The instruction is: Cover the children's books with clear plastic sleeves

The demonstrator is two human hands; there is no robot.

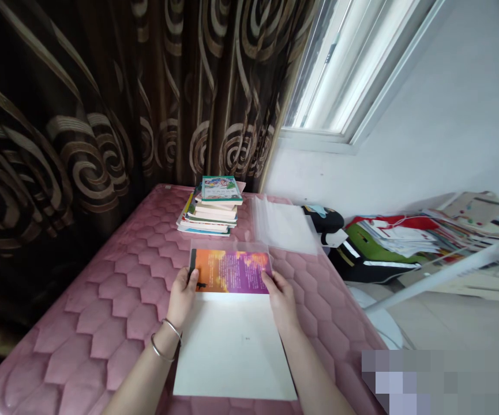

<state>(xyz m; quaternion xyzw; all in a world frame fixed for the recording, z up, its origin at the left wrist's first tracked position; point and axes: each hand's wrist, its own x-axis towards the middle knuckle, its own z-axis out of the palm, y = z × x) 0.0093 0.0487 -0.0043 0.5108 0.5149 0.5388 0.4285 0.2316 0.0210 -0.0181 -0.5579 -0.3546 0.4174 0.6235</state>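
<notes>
A book (236, 346) lies in front of me on the pink mattress, its large white page facing up with a tiny mark near the middle. Above that page is an orange and purple printed part (232, 271) with small lines of text. Clear plastic (232, 246) shows past its far edge; whether it encloses the whole part I cannot tell. My left hand (185, 291) pinches the left edge, thumb on top. On the right edge my right hand (281, 294) grips in the same way. The fingers underneath are hidden.
A stack of books (214, 210) stands farther back on the mattress (132, 300). To its right lies a pile of clear plastic sleeves (281, 222). Beyond the mattress's right edge are a black and green bag (366, 248), papers (387, 233) and a white pole (439, 276). A dark patterned curtain (180, 104) hangs behind.
</notes>
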